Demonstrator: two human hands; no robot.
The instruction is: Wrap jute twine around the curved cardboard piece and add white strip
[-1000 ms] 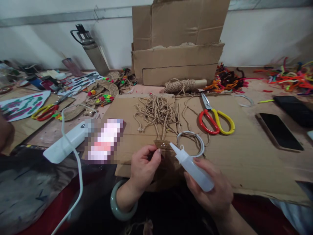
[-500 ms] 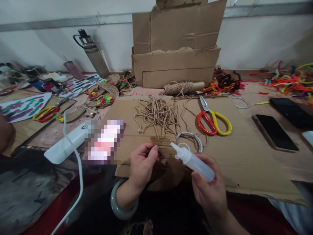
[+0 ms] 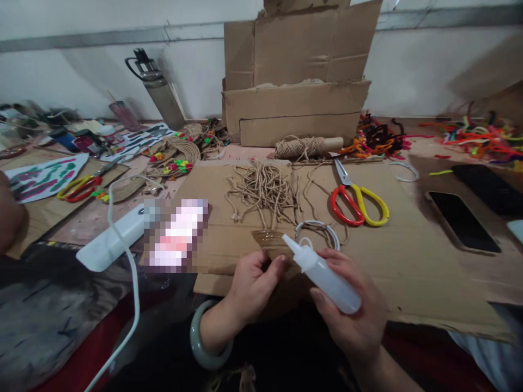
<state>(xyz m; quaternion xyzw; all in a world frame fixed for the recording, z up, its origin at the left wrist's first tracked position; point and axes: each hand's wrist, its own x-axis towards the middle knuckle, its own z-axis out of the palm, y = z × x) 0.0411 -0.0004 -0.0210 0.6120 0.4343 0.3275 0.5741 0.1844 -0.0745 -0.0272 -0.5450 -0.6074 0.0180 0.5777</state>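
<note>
My left hand [image 3: 255,286], with a pale green bangle at the wrist, is closed on a brown cardboard piece [image 3: 267,239]. Shiny wet streaks of glue lie on the upper part of that piece. In my right hand [image 3: 355,310] is a translucent white squeeze bottle [image 3: 333,283], tilted so its nozzle points up and left, close beside the cardboard. Its small cap hangs open on a loop. Beyond my hands lies a heap of cut twine pieces [image 3: 263,188]. A white ring [image 3: 335,239] rests just behind the bottle. The cardboard's lower part is mostly hidden.
Scissors [image 3: 347,209] with red and yellow handles lie on the cardboard mat [image 3: 408,261]. A twine roll [image 3: 300,147] sits behind. Phones [image 3: 463,220] are at right. At left are a white device with a cable [image 3: 110,242] and another person's arm [image 3: 12,212].
My left hand has shifted slightly right and down and turned the cardboard piece, so more of its wet surface shows. The bottle has lowered slightly, its nozzle still near the cardboard.
</note>
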